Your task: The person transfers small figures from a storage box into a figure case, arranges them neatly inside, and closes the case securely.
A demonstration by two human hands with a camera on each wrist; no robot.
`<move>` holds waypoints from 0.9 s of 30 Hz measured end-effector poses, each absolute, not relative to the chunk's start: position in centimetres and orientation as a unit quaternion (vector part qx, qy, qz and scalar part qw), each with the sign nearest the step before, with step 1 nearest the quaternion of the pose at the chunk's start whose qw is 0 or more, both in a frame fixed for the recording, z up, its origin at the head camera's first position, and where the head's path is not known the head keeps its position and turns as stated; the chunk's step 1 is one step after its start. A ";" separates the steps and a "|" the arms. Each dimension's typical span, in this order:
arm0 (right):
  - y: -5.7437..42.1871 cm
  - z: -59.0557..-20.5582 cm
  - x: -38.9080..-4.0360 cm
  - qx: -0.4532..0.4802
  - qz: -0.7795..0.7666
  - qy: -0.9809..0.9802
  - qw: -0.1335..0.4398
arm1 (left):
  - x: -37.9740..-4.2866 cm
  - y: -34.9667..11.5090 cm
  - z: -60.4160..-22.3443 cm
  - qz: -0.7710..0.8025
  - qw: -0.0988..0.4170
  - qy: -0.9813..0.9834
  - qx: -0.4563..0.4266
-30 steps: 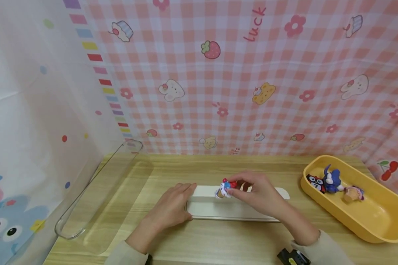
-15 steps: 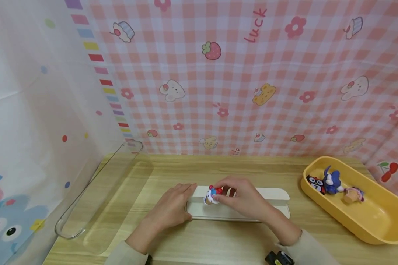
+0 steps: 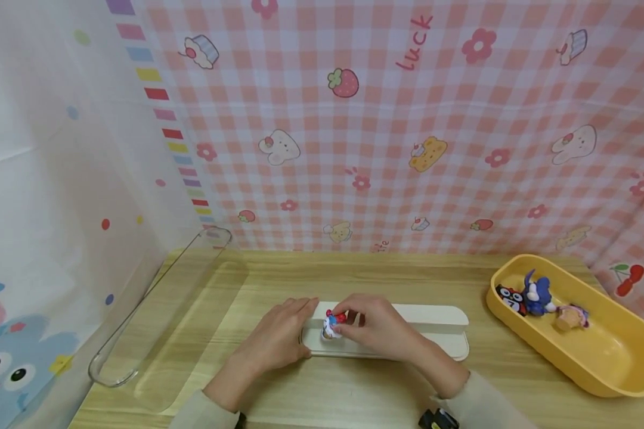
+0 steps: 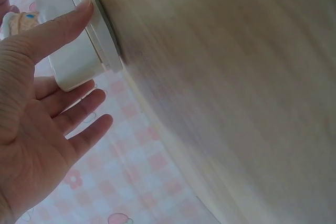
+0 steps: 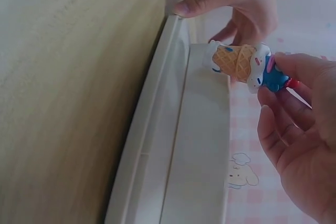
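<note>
A small ice-cream-cone figurine (image 3: 330, 327) with a blue and red top is pinched between the thumb and fingers of my right hand (image 3: 381, 328). In the right wrist view its waffle-patterned cone (image 5: 236, 62) points away from that hand, over the left end of a white two-step display base (image 3: 434, 314). Whether the figurine's foot touches the base I cannot tell. My left hand (image 3: 279, 336) grips the base's left end, the thumb on the front edge and the fingers at the back, as the left wrist view shows.
A yellow tub (image 3: 606, 357) at the right holds several figurines, among them a dark blue one (image 3: 538, 293). On the left a clear plastic cover (image 3: 161, 322) lies on the wooden table (image 3: 322, 393). A pink checked cloth (image 3: 311, 179) hangs behind.
My right hand has carried the figurine leftward and lower, from the middle of the base toward its left end. The left hand has stayed where it was.
</note>
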State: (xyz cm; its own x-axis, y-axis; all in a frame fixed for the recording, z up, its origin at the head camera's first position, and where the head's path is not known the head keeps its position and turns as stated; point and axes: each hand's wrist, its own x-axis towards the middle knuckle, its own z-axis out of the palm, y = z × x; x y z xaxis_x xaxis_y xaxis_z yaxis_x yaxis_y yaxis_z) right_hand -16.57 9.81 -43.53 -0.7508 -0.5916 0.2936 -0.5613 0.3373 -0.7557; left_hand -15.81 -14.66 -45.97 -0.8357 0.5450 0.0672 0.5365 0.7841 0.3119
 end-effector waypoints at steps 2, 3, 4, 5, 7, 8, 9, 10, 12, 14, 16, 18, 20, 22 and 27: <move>9.6 -43.7 -16.5 -0.354 -0.450 0.820 0.020 | -15.8 -14.6 -46.0 0.158 0.013 0.945 0.287; 9.6 -43.8 -16.5 -0.354 -0.448 0.821 0.022 | -15.8 -14.6 -46.0 0.157 0.013 0.945 0.287; 9.5 -43.8 -16.5 -0.354 -0.445 0.823 0.023 | -15.8 -14.6 -46.0 0.156 0.013 0.945 0.286; 9.4 -43.9 -16.5 -0.353 -0.441 0.825 0.025 | -15.8 -14.6 -46.0 0.155 0.014 0.945 0.287; 9.2 -44.0 -16.6 -0.349 -0.436 0.829 0.029 | -15.8 -14.6 -46.0 0.153 0.015 0.946 0.286; 9.1 -44.0 -16.6 -0.348 -0.433 0.831 0.031 | -15.8 -14.6 -46.0 0.153 0.015 0.946 0.286; 9.0 -44.0 -16.6 -0.346 -0.430 0.833 0.032 | -15.8 -14.6 -45.9 0.153 0.015 0.946 0.285; 8.9 -44.0 -16.7 -0.343 -0.426 0.837 0.033 | -15.8 -14.6 -46.0 0.153 0.016 0.946 0.285; 8.7 -44.0 -16.7 -0.338 -0.420 0.841 0.037 | -15.8 -14.6 -45.9 0.153 0.016 0.946 0.285; 8.6 -44.0 -16.8 -0.334 -0.415 0.845 0.040 | -15.8 -14.6 -46.0 0.154 0.016 0.946 0.285; 8.5 -44.0 -16.8 -0.332 -0.411 0.848 0.042 | -15.8 -14.6 -45.9 0.155 0.016 0.946 0.285; 8.4 -44.0 -16.8 -0.331 -0.410 0.849 0.043 | -15.7 -14.6 -45.9 0.156 0.016 0.946 0.286; 8.3 -44.0 -16.8 -0.328 -0.408 0.851 0.045 | -15.7 -14.6 -45.9 0.155 0.016 0.945 0.286; 8.2 -44.0 -16.8 -0.326 -0.406 0.853 0.048 | -15.7 -14.6 -45.9 0.154 0.016 0.946 0.285; 7.9 -44.0 -17.0 -0.329 -0.403 0.853 0.045 | -15.8 -14.6 -45.9 0.152 0.016 0.947 0.283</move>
State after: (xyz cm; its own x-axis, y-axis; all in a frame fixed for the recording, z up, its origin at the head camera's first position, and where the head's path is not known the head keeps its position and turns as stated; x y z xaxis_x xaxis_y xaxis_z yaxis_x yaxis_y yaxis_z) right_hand -16.96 7.91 -43.98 -0.7793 -0.5977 0.1881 -0.5244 0.4578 -0.7179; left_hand -15.78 -14.59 -45.86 -0.8391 0.5413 0.0548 0.5313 0.7937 0.2963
